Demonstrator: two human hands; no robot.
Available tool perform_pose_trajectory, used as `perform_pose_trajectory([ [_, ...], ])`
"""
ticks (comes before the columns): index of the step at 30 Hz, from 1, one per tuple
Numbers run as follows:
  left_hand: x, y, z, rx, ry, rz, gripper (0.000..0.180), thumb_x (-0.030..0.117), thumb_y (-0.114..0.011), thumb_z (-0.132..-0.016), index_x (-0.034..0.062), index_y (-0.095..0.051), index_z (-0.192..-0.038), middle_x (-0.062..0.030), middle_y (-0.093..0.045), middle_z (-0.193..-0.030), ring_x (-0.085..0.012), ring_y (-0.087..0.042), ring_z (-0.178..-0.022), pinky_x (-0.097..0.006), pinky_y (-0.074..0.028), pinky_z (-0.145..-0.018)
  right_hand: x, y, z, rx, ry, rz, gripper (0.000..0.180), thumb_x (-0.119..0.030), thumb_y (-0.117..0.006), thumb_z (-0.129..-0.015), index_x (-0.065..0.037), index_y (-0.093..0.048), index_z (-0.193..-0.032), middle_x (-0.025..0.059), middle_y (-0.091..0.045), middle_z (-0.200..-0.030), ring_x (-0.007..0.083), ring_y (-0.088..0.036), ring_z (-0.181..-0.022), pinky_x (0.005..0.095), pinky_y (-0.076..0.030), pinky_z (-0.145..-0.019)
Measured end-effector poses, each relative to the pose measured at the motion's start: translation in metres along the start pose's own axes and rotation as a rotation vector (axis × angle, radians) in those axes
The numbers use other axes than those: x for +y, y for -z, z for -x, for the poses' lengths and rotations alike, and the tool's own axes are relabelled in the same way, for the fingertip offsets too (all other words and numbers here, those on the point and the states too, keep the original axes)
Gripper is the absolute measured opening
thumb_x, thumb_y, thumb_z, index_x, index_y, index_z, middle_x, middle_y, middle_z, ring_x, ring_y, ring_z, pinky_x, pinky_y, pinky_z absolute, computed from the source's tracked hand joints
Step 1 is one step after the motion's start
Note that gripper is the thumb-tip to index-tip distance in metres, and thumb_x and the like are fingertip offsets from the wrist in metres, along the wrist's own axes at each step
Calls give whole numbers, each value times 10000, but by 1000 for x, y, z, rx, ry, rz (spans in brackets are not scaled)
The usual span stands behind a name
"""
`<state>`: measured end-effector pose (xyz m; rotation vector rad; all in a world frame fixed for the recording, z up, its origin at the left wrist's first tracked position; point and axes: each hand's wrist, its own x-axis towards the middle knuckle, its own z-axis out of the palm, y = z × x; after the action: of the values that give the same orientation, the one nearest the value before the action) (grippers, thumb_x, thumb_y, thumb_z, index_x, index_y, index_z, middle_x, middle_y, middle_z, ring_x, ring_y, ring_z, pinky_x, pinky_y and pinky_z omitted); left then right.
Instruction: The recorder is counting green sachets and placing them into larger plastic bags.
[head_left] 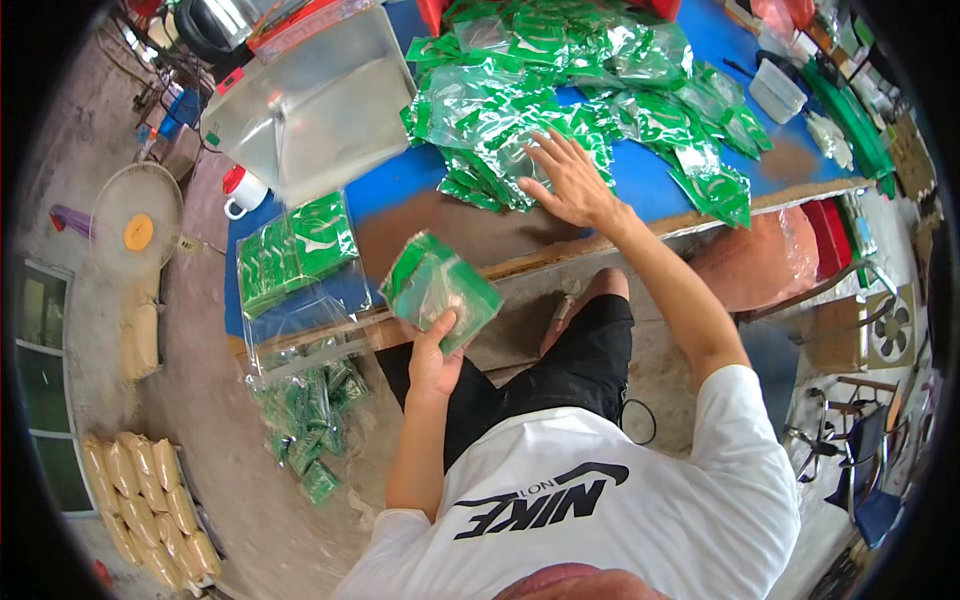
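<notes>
My left hand point(436, 362) grips a small stack of green and clear plastic packets point(462, 290) in front of the table's near edge, thumb on top. A large heap of similar green packets point(490, 110) covers the middle of the table. My right hand point(572, 182) is open, fingers spread, over the near side of that heap; whether its fingertips press on a packet I cannot tell. Left of my left hand, a clear plastic bag point(300, 325) lies at the table's edge, with neat rows of green packets point(300, 245) in or under it.
A blue-topped table point(400, 180) has a worn brown front edge. On it stand a metal tray point(340, 120) and a white mug with a red lid point(243, 190). More green packets point(305, 410) lie low at the left. A fan point(137, 230) and stacked tan bags point(145, 500) are farther left.
</notes>
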<state>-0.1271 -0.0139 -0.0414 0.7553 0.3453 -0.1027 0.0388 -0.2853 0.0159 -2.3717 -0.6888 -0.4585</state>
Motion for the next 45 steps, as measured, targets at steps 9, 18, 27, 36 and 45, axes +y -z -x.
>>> perform_pose_trajectory([
  [9, -3, 7, -3, -42, 50, 19, 489, 89, -718, -871, 63, -521, -1318, -87, -625, -1228, -247, -626, -1119, -413, -525, -963, -74, -28, 60, -208, 172, 237, 596, -329, -590, -921, 4, -483, -1403, 246, -477, -1410, 420, -399, -1352, 546, -294, -1144],
  [18, -11, 11, 9, -29, 217, 60, 577, 73, -705, -863, 59, -467, -1388, -100, -584, -1303, -292, -584, -1210, -487, -511, -1018, 35, -25, -14, -147, 163, 373, 805, -652, -491, -927, -15, -462, -1419, 221, -410, -1497, 420, -306, -1435, 590, -221, -1168],
  [27, -8, 31, 15, -170, 119, 239, 582, 28, -748, -816, 51, -509, -1346, -53, -603, -1256, -228, -579, -1195, -411, -475, -1032, -73, -23, 59, -409, 293, 159, 898, -616, -612, -863, 0, -377, -1472, 241, -349, -1527, 418, -262, -1458, 547, -204, -1196],
  [36, -11, 43, 21, 21, 129, 187, 568, 8, -713, -815, 45, -506, -1343, -57, -602, -1253, -225, -595, -1160, -391, -478, -1019, -19, -3, 21, -44, 150, 354, 795, -473, -765, -802, -45, -478, -1408, 209, -469, -1456, 368, -431, -1368, 498, -372, -1111],
  [45, -6, 81, 39, -231, 52, 156, 700, -56, -740, -722, 76, -510, -1369, -61, -607, -1261, -241, -596, -1168, -423, -505, -975, -42, -20, 62, -44, 188, -212, 501, -24, -713, -794, -65, -614, -1283, 99, -685, -1204, 355, -654, -1042, 400, -535, -893],
])
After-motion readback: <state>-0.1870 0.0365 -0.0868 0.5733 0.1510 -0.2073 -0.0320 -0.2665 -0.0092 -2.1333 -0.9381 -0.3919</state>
